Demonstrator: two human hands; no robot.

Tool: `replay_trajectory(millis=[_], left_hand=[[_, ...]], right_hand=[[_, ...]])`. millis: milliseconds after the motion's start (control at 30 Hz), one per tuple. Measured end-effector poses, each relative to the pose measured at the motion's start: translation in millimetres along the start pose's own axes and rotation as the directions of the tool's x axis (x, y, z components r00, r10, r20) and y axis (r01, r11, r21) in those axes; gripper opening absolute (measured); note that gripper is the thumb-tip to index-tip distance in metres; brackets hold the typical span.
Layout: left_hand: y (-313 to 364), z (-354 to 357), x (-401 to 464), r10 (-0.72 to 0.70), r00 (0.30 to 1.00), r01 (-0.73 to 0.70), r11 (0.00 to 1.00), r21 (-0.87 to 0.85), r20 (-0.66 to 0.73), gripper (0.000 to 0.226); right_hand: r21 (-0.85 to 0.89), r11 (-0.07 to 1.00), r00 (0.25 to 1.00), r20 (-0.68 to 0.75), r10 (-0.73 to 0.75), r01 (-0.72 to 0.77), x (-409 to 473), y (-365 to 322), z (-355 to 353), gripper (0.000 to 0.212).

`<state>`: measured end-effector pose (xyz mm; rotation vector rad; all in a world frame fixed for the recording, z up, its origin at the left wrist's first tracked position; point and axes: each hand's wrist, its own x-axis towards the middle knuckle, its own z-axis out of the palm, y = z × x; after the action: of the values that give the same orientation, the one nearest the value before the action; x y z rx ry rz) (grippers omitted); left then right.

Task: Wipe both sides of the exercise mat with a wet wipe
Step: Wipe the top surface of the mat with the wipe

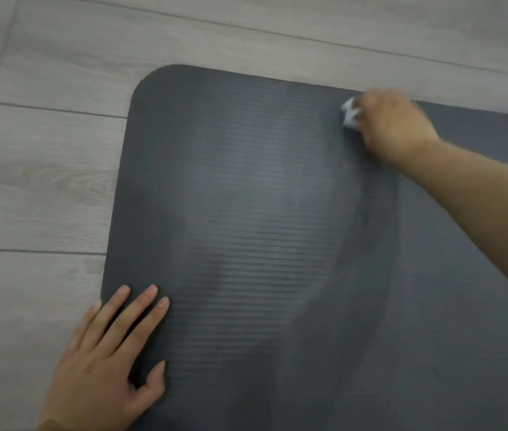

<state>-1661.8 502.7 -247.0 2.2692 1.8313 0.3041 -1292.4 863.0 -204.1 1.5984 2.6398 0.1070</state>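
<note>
The left hand (103, 356) lies flat and open on the dark mat (262, 228), while the right hand (392, 126) holds a balled-up white wipe (350, 115) near the mat's far edge

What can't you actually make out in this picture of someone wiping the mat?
- Head view: the wet wipe is mostly hidden in the right hand, which is motion-blurred, so the finger grip is unclear.
- The exercise mat runs off the right and bottom edges; its full length is unseen.
- The mat's underside is hidden against the floor.
- The left hand, pressing flat on the mat's corner, is cut at the wrist by the bottom edge.
</note>
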Motion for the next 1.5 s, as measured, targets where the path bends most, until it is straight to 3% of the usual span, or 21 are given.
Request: replay_trajectory(millis=[33,67,133,200,267,367,433,467,533,567,600,667,700,800,1000,1133,1333,1400,1500], left_hand=[[1,1,0,-0.002,1.0,0.002,1.0,0.003,-0.002,0.073],[1,2,1,-0.002,1.0,0.002,1.0,0.005,-0.006,0.073],[1,2,1,0.001,1.0,-0.001,1.0,-0.002,-0.006,0.074],[-1,1,1,-0.007,1.0,0.007,1.0,-0.01,-0.009,0.073],[-2,1,0,-0.002,1.0,0.002,1.0,-0.008,-0.008,0.072],[0,0,1,-0.007,1.0,0.007,1.0,-0.001,-0.025,0.071],[0,0,2,-0.003,1.0,0.003,1.0,0.009,-0.027,0.071],[0,0,2,0.002,1.0,-0.002,1.0,0.011,-0.021,0.071],[-1,0,2,0.004,1.0,-0.004,1.0,0.015,-0.018,0.071],[0,0,2,0.002,1.0,-0.002,1.0,0.019,-0.022,0.071],[1,1,1,0.0,1.0,0.0,1.0,0.02,-0.025,0.071],[1,1,2,0.002,1.0,-0.002,1.0,0.008,-0.019,0.072],[-1,0,1,0.007,1.0,-0.007,1.0,0.0,-0.009,0.072],[-2,-1,1,0.005,1.0,-0.005,1.0,-0.026,0.005,0.071],[-3,0,0,0.001,1.0,0.0,0.998,-0.058,0.017,0.068],[-1,-2,0,-0.009,1.0,0.01,0.998,-0.064,0.022,0.069],[-1,-3,-1,-0.013,1.0,0.016,0.997,-0.078,0.027,0.069],[-2,-2,0,-0.015,1.0,0.017,0.996,-0.09,0.022,0.069],[-4,-1,-1,-0.012,0.999,0.014,0.996,-0.092,0.03,0.069]], right_hand=[[0.017,0.974,0.974,0.018,0.226,-0.226,13,7,6,0.026],[0.052,0.938,0.94,0.004,0.342,-0.342,12,3,12,0.027],[0.166,0.927,0.932,-0.087,0.352,-0.335,-29,-21,17,0.025],[0.312,0.927,0.966,-0.083,0.243,-0.207,-106,-54,8,0.022],[0.372,0.928,0.998,0.051,-0.038,0.017,-189,-85,-8,0.022],[0.387,0.856,0.887,0.165,-0.431,0.343,-226,-82,-20,0.017],[0.283,0.867,0.874,0.15,-0.463,0.41,-176,-56,-15,0.024],[0.224,0.91,0.919,0.109,-0.378,0.348,-139,-41,-10,0.028],[0.124,0.992,0.999,0.03,-0.037,0.033,-56,-4,-1,0.031],[0.095,0.976,0.981,0.017,0.193,-0.193,-21,15,3,0.029],[0.074,0.914,0.917,0.033,0.399,-0.4,5,27,5,0.029],[0.036,0.802,0.802,0.074,0.593,-0.597,27,33,9,0.032],[0.042,0.787,0.787,0.077,0.612,-0.616,25,28,11,0.031],[0.095,0.832,0.838,0.065,0.542,-0.546,-21,1,4,0.03],[0.223,0.866,0.892,0.048,0.45,-0.449,-185,-79,-8,0.021],[0.297,0.791,0.845,0.168,0.508,-0.535,-249,-115,-9,0.015],[0.434,0.691,0.806,0.174,0.565,-0.578,-267,-159,-45,0.01],[0.406,0.738,0.842,0.262,0.472,-0.539,-305,-209,-56,0.008],[0.388,0.73,0.795,0.496,0.348,-0.562,-363,-270,-48,0.034]])
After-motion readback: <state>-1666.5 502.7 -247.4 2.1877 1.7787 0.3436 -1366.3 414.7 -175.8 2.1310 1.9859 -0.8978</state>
